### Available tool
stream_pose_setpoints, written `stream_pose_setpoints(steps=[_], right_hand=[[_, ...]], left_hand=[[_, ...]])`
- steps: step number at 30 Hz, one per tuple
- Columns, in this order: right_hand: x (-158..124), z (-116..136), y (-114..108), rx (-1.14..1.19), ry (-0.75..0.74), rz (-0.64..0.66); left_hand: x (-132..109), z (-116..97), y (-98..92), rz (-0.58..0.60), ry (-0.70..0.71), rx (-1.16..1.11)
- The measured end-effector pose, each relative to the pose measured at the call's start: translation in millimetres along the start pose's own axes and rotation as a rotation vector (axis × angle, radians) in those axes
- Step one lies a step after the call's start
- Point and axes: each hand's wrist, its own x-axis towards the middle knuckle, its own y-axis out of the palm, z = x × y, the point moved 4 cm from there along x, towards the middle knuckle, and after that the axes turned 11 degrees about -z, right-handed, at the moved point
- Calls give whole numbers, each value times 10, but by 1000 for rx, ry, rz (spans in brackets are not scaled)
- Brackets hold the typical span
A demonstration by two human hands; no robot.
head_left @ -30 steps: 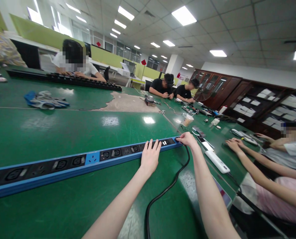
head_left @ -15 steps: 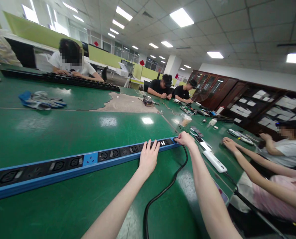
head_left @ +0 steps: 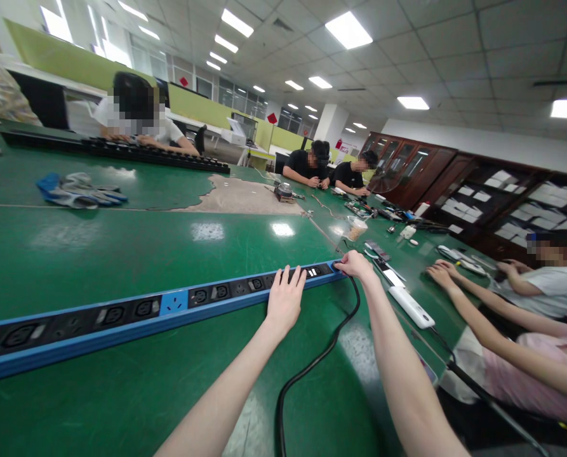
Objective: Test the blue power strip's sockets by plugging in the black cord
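A long blue power strip with black socket modules lies slantwise across the green table. My left hand rests on its right half, fingers spread over the sockets and not wrapped round it. At the strip's far right end, my right hand is closed in a pinch. What those fingertips hold is hidden behind the hand. From beneath my right hand a thick black cable curves down towards the bottom of the view, between my forearms.
Blue-and-grey work gloves and a long black strip lie further back. A white power strip sits to the right, near a neighbour's hands. A plastic cup stands beyond my right hand. Other people sit around the table.
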Motion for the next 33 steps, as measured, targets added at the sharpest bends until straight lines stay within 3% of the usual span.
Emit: stream_pose_setpoints(steps=[5, 11, 20, 23, 30, 33], right_hand=[[55, -25, 32, 12, 25, 31], [-48, -78, 121, 30, 60, -57], [-75, -140, 211, 95, 92, -77], [-50, -159, 104, 90, 65, -128], [-16, -382, -477, 281, 18, -414], [-27, -442, -499, 283, 31, -414]], left_hand=[[0, -5, -13, -21, 2, 7], [-1, -6, -17, -29, -2, 6], [18, -7, -15, -18, -3, 2], [18, -7, -9, -11, -3, 6], [16, -12, 2, -5, -6, 3], [18, -11, 5, 7, -11, -9]])
